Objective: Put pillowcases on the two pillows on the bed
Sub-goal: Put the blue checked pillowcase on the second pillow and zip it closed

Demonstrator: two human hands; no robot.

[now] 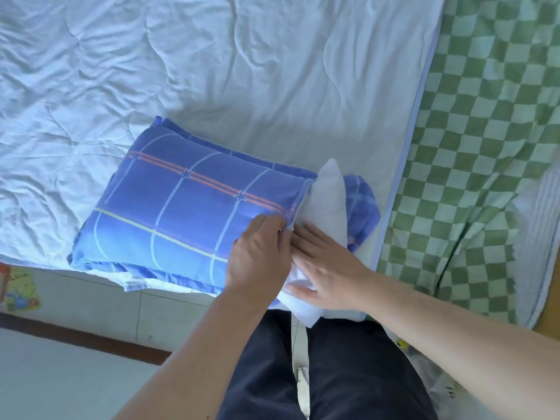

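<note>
Nearest the camera are the person's dark trousers [333, 368], with both bare forearms reaching forward over them to the edge of the bed. The two hands sit side by side, almost touching, at the open end of a blue checked pillowcase [181, 213].

The left hand [257, 253] has its fingers curled down, pinching the hem of the pillowcase opening where the blue cloth meets the white. The right hand [325, 272], just beside it, lies flat with straight fingers pressing on the white pillow [328, 201], its thumb spread along the near white edge. It grips nothing.

The pillow is mostly inside the case. To the left of the hands the filled part lies flat on the bed, crossed by pale lines, a yellow line and an orange stripe with stars. Beyond the right hand's fingertips a bare white end of the pillow rises to a point, and loose blue cloth is bunched behind and to the right of it. Another white corner hangs off the bed edge below the right hand.

Further out, past both hands, a rumpled white quilt [212, 71] covers the bed. Off to the right of the right hand lies a green and white checked cloth [485, 147]. Left of the left forearm, tiled floor [91, 310] shows below the bed edge.
</note>
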